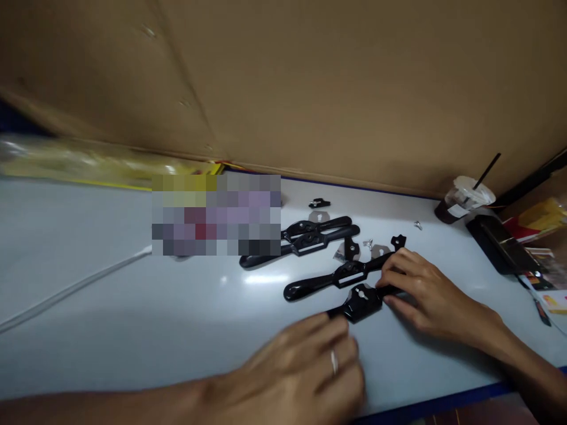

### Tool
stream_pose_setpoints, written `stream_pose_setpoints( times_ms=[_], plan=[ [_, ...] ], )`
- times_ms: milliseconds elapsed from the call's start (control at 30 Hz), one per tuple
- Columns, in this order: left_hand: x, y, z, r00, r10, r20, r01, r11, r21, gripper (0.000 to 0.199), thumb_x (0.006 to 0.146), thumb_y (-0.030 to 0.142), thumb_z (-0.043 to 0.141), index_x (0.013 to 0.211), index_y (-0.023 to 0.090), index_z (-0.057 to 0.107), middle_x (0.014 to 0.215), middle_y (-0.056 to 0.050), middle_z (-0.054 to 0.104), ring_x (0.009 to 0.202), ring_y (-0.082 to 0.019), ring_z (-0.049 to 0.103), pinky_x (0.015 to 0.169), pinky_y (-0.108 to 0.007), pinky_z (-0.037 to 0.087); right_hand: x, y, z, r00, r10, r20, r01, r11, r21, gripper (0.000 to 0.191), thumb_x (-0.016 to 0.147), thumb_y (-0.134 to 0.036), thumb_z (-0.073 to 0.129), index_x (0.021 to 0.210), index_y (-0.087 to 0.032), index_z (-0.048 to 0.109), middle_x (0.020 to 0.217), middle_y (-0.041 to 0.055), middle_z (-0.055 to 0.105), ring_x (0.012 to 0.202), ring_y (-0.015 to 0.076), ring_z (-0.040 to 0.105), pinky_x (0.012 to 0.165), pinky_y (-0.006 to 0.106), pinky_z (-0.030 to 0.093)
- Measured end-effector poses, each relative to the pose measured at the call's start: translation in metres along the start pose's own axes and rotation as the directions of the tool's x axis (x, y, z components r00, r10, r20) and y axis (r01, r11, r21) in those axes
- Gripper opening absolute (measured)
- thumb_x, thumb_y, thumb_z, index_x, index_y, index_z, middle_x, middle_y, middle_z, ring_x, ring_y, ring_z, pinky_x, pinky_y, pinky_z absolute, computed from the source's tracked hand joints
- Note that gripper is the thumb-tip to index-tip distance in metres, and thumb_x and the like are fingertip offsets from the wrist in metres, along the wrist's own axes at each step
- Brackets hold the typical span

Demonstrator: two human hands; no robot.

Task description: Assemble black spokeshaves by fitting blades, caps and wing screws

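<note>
An assembled black spokeshave [363, 302], with its cap and a silver thumbscrew in the middle, lies low over the table between my hands. My left hand [316, 366], wearing a ring and slightly blurred, is curled around its left handle, most of which it hides. With thumb and fingers, my right hand [423, 289] grips the right handle. Just beyond lies a spokeshave body [349, 273] without a blade, its right end near my right fingers. Two more black bodies [310, 241] rest side by side farther back. Around them are a black cap [352, 248] and a silver thumbscrew [368, 244].
A blade [319, 216] and a small black part [319, 203] lie at the back. Another thumbscrew [418, 225] is near a plastic drink cup [464, 199] with a straw. A dark phone-like object [502, 242] lies right. A white cable [75, 289] crosses the left side.
</note>
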State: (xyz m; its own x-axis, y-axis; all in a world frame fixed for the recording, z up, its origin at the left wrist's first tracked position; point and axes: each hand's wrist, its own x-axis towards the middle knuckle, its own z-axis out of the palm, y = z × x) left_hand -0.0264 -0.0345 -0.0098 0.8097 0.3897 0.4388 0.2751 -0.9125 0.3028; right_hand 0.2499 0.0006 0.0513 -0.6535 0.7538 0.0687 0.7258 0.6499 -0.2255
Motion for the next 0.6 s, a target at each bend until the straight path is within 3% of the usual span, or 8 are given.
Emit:
stream_pose_setpoints(
  times_ms=[67, 133, 233, 300, 400, 600],
  plan=[
    [0.017, -0.01, -0.004, 0.995, -0.046, -0.09, 0.065, 0.972, 0.227, 0.017, 0.094, 0.015, 0.059, 0.112, 0.016, 0.061, 0.097, -0.008, 0.069, 0.088, -0.026, 0.064, 0.078, -0.04, 0.054, 0.0, -0.003, -0.002, 1.0, 0.008, -0.006, -0.008, 1.0, -0.016, 0.015, 0.093, -0.009, 0.058, 0.1, -0.016, 0.07, 0.106, 0.0109, 0.066, 0.102, 0.0289, 0.059, 0.093, 0.053, 0.051],
    [0.028, -0.017, -0.002, 0.991, -0.112, -0.074, 0.128, 0.953, 0.276, 0.031, 0.095, 0.023, 0.062, 0.123, 0.011, 0.056, 0.106, -0.012, 0.068, 0.093, -0.029, 0.064, 0.079, -0.044, 0.054, -0.001, -0.009, 0.0, 0.998, -0.019, -0.058, 0.021, 1.0, 0.023, 0.017, 0.095, -0.01, 0.056, 0.104, -0.016, 0.069, 0.103, 0.0095, 0.067, 0.099, 0.0271, 0.059, 0.091, 0.05, 0.052],
    [0.03, -0.021, 0.004, 0.986, -0.156, -0.051, 0.164, 0.94, 0.298, 0.04, 0.093, 0.026, 0.064, 0.127, 0.009, 0.053, 0.11, -0.014, 0.068, 0.097, -0.031, 0.064, 0.082, -0.045, 0.053, 0.001, -0.02, 0.012, 0.978, -0.072, -0.197, 0.088, 0.993, 0.073, 0.017, 0.101, -0.017, 0.056, 0.114, -0.016, 0.066, 0.096, 0.0068, 0.068, 0.091, 0.0235, 0.06, 0.081, 0.041, 0.053],
    [0.029, -0.022, 0.007, 0.981, -0.183, -0.059, 0.193, 0.931, 0.309, 0.043, 0.093, 0.026, 0.063, 0.13, 0.009, 0.051, 0.112, -0.014, 0.068, 0.098, -0.031, 0.064, 0.083, -0.045, 0.052, 0.002, -0.025, 0.023, 0.963, -0.079, -0.256, 0.088, 0.996, 0.026, 0.015, 0.104, -0.021, 0.054, 0.111, -0.015, 0.066, 0.093, 0.0072, 0.067, 0.085, 0.0228, 0.059, 0.075, 0.039, 0.051],
    [0.03, -0.023, 0.006, 0.974, -0.223, -0.033, 0.222, 0.921, 0.319, 0.039, 0.094, 0.028, 0.063, 0.127, 0.01, 0.054, 0.11, -0.013, 0.069, 0.097, -0.03, 0.064, 0.082, -0.044, 0.05, 0.005, -0.028, 0.038, 0.948, -0.05, -0.315, 0.059, 0.998, 0.017, 0.016, 0.105, -0.02, 0.05, 0.102, -0.014, 0.065, 0.091, 0.0075, 0.066, 0.081, 0.0219, 0.059, 0.072, 0.038, 0.05],
    [0.037, -0.033, -0.004, 0.986, -0.159, 0.054, 0.143, 0.963, 0.23, 0.033, 0.099, 0.035, 0.064, 0.122, 0.011, 0.058, 0.095, -0.007, 0.072, 0.084, -0.026, 0.066, 0.076, -0.04, 0.045, 0.006, -0.031, 0.045, 0.934, 0.011, -0.356, 0.029, 0.994, 0.106, 0.018, 0.106, -0.02, 0.05, 0.11, -0.014, 0.066, 0.092, 0.0076, 0.067, 0.083, 0.0209, 0.06, 0.075, 0.036, 0.052]
  ],
)
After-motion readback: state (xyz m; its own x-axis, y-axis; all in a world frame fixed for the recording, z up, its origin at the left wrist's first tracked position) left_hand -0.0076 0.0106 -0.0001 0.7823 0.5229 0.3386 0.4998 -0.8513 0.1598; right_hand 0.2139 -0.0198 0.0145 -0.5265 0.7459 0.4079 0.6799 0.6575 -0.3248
